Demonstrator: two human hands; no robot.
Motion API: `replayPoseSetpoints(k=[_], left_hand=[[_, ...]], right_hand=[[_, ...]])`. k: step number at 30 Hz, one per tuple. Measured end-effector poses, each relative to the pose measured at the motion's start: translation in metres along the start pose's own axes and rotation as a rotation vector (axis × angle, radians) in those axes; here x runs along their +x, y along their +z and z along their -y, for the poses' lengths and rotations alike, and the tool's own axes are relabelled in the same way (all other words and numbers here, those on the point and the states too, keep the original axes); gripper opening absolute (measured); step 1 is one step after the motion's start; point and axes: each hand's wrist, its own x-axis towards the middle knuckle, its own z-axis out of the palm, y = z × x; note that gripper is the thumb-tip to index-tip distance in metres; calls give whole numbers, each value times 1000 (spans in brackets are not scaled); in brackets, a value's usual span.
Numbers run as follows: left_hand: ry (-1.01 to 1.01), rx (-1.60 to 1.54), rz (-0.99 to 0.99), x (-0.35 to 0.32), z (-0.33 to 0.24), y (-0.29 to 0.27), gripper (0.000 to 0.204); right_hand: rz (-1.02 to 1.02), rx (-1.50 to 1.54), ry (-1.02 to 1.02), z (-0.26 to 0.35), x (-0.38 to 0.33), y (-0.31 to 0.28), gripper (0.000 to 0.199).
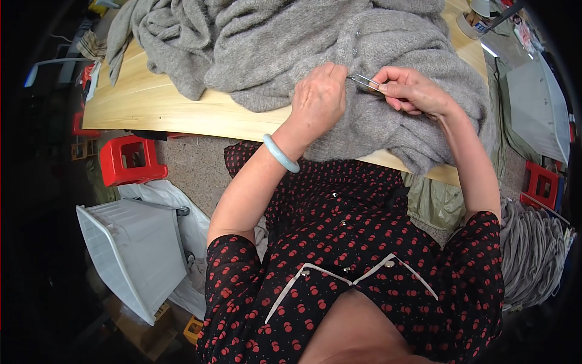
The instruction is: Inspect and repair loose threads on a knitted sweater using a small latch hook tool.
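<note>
A pale wooden worktable [151,100] fills the upper part of the view, over a speckled floor crowded with gear. Most of the tabletop is buried under a heap of grey knitted fabric [273,42], its near edge spilling over the table's front toward the person's lap.

The left hand [318,97] is clenched on a fold of the knit, pinching it up into a small ridge; a pale green bangle [280,153] sits on that wrist. The right hand [409,90] grips a pair of slim metal tweezers [364,81], tips pointed left and touching — or just beside — the pinched spot by the left knuckles. Whether the tips have caught anything is too small to tell.

The step in hand looks like picking at one point of the knit — a stray fibre or a flaw. The next move seems to call for a steady left pinch and a fine, short pull with the tips, so the loops around it stay undisturbed.

Around: a red plastic stool [130,159] and a tipped grey bin [130,255] at lower left, another grey knit pile [533,255] at lower right, a tape roll [470,24] on the table's far corner. Nothing blocks the hands; the bulky folds only crowd the spot.
</note>
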Motion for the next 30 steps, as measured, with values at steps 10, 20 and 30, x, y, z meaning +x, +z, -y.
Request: replayPoseSetpoints(k=[10, 20, 30], left_hand=[[-204, -41, -44, -2, 2, 8, 14], [-178, -95, -41, -3, 6, 8, 13], [-530, -432, 151, -2, 25, 5, 16]], right_hand=[[-9, 0, -20, -7, 18, -1, 19], [131, 154, 42, -16, 26, -14, 20], [-55, -129, -105, -11, 17, 13, 17]])
